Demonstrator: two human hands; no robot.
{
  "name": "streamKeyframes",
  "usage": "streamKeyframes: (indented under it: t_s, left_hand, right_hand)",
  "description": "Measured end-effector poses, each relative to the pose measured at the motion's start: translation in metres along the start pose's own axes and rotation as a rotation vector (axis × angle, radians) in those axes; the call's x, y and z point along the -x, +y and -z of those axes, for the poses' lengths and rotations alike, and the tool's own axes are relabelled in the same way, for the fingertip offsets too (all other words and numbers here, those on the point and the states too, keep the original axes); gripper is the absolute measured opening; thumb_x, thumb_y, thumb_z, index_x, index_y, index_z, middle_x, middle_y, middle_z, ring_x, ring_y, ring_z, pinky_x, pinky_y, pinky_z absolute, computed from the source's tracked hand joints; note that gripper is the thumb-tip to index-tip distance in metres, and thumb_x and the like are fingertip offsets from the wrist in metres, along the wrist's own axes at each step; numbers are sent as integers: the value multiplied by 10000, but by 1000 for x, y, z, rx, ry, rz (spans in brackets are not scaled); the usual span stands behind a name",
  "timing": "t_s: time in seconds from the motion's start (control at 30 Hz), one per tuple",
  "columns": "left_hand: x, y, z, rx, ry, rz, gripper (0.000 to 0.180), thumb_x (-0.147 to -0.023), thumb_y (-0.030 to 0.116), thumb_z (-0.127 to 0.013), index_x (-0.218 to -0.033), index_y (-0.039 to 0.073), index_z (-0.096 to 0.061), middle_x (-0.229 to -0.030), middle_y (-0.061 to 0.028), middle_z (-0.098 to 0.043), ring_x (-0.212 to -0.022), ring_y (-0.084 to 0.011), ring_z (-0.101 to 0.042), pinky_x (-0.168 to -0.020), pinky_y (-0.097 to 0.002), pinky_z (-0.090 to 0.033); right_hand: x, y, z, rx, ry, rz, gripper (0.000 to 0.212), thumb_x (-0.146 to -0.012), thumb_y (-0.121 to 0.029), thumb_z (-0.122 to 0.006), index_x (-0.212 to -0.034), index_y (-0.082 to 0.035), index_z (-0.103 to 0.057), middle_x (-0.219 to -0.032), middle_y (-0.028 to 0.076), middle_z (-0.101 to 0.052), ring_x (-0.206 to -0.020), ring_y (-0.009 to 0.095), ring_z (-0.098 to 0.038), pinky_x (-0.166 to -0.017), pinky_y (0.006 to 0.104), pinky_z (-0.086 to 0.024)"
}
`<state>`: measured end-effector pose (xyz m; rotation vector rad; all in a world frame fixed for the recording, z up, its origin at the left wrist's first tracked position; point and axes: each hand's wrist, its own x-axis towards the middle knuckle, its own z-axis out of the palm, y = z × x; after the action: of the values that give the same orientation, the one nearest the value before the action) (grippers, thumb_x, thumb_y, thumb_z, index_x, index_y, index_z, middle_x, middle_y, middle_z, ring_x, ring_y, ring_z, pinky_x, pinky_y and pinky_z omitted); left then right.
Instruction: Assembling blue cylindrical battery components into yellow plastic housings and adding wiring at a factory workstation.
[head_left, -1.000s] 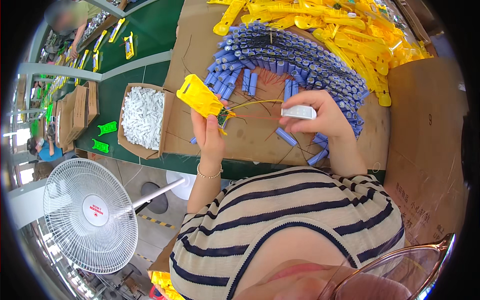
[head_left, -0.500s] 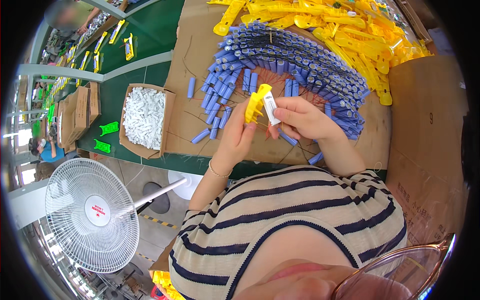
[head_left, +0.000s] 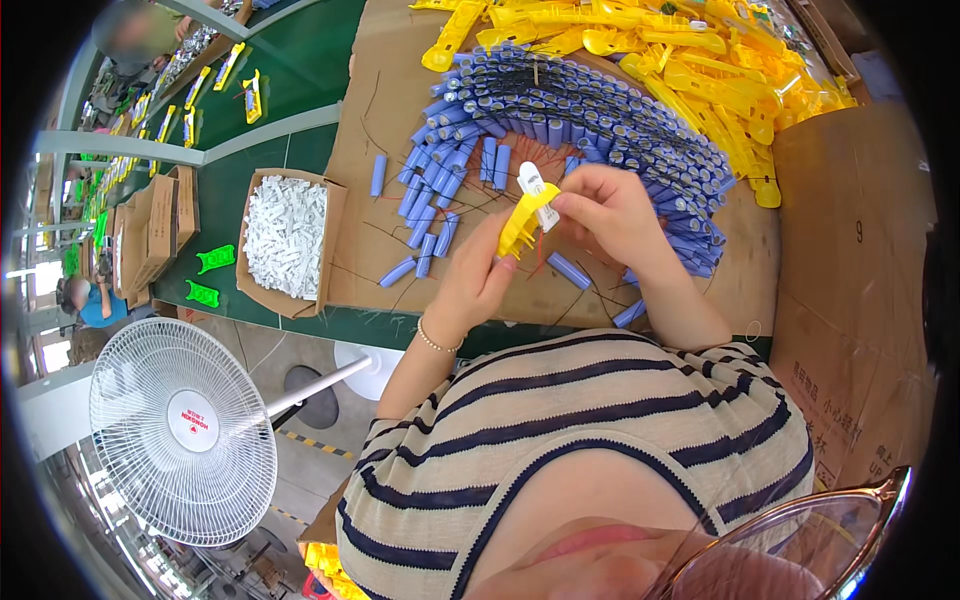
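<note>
In front of my chest, my left hand (head_left: pixel 474 272) grips a yellow plastic holder (head_left: pixel 515 234) with prongs along its lower side. My right hand (head_left: pixel 612 214) pinches a narrow white plastic piece (head_left: pixel 531 181) with thumb and fingers. The white piece lies against the holder's upper end, its rounded tip sticking out past the yellow; how far they interlock I cannot tell. A red wire shows just below them. Blue cylindrical battery cells (head_left: pixel 445 235) with thin wires lie loose beyond my hands, and many more stand packed in a curved bank (head_left: pixel 600 120).
A heap of yellow plastic holders (head_left: pixel 720 85) lies at the far right. At left stands a cardboard box of small white pieces (head_left: pixel 288 235), beside two green plastic parts (head_left: pixel 215 259). A white fan (head_left: pixel 190 420) is at lower left. A large carton (head_left: pixel 850 260) borders the right side.
The white piece has moved from the holder's right side up against its upper end, its tip now beyond the yellow. My right hand has shifted slightly with it; my left has rotated a little.
</note>
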<state>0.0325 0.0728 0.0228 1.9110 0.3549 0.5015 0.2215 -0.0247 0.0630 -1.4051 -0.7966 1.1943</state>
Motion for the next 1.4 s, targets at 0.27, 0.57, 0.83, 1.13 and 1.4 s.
streamKeyframes:
  t_s: [0.27, 0.57, 0.83, 1.13, 1.4]
  left_hand:
    - [8, 2, -12, 368, -72, 173, 409, -873, 86, -376, -1262, -32, -411, -1056, -110, -559, -908, -195, -563, -822, -319, -444]
    - [8, 0, -14, 332, -63, 135, 386, -888, 116, -383, -1243, -30, -429, -999, -91, -581, -902, -165, -557, -817, -288, -435]
    - [10, -4, -16, 400, -121, 145, 385, -945, 210, -417, -1238, -40, -438, -1068, -73, -557, -966, -140, -525, -870, -275, -411]
    - [6, -22, -21, 736, 157, 220, 421, -971, 211, -407, -1327, -9, -373, -1180, -83, -531, -1081, -149, -503, -935, -290, -388]
    - [-3, -10, -30, 429, 391, 71, 380, -990, 197, -351, -1314, -1, -371, -1195, -86, -520, -1091, -164, -500, -966, -295, -362]
  right_hand:
    - [-16, 13, -3, 603, 172, 887, 299, -782, -40, -614, -1080, -25, -599, -1074, 121, -629, -998, 272, -587, -880, 347, -444]
    - [-9, 23, -12, -28, -30, 453, 321, -843, -23, -560, -1158, 26, -533, -1076, 125, -625, -982, 184, -596, -872, 299, -461]
    - [-12, 24, -1, -528, -227, 188, 358, -844, -40, -607, -1182, 24, -506, -1037, 91, -626, -943, 123, -598, -811, 246, -471]
    - [-9, 26, -33, 109, 215, 415, 467, -716, -102, -738, -1123, 28, -548, -1027, 114, -630, -929, 193, -604, -821, 303, -470]
    - [-8, 34, -44, 624, 343, 671, 136, -697, -115, -713, -788, -49, -636, -782, 56, -602, -731, 246, -553, -653, 340, -422]
